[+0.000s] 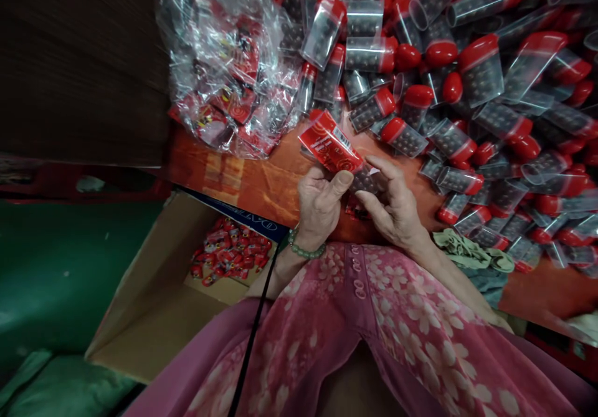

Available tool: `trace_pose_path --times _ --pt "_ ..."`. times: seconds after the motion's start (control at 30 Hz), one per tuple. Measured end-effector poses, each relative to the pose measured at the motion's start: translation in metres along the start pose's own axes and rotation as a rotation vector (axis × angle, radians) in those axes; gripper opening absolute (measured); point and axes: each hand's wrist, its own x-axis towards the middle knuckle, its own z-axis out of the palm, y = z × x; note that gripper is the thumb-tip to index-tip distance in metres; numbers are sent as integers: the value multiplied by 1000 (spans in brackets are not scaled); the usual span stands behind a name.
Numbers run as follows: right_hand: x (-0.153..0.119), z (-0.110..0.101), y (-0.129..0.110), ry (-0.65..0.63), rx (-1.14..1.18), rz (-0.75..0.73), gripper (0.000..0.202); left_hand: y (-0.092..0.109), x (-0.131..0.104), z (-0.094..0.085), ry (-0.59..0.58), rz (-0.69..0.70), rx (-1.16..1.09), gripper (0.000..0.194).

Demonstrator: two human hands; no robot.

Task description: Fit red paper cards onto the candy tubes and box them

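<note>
Between thumb and fingers, my left hand (322, 202) grips a red printed label (329, 143) with a white barcode. It tilts up and away from me over the table. My right hand (395, 202) is curled around a clear container of dark balls (367, 182), thumb and fingers on its side. The container meets the label's lower end; whether it is inside the label I cannot tell. My fingers hide part of it. Under my hands, a small red piece shows at the table's edge, partly covered.
Many clear containers with red caps and dark balls (411, 136) pile across the orange tabletop (261, 183). A clear plastic bag (224, 74) of red labels lies left. Below it, a cardboard box (144, 298) holds red-wrapped pieces (231, 252). A crumpled green cloth (469, 252) lies right.
</note>
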Motion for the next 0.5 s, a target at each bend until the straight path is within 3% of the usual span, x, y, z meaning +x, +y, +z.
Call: trace_pose_path --times 0.1,0.23,0.33,0.5 --pt "1 -1 0 -9 -6 -5 56 1 1 -3 -62 -80 -20 49" --pt "2 -3 -8 -109 185 185 66 5 0 -8 -176 -171 36 49" --pt "5 -6 -15 -143 295 236 67 10 0 -12 -261 -211 101 47" --pt "6 -9 -18 -189 296 232 60 12 2 -13 -134 -123 19 47"
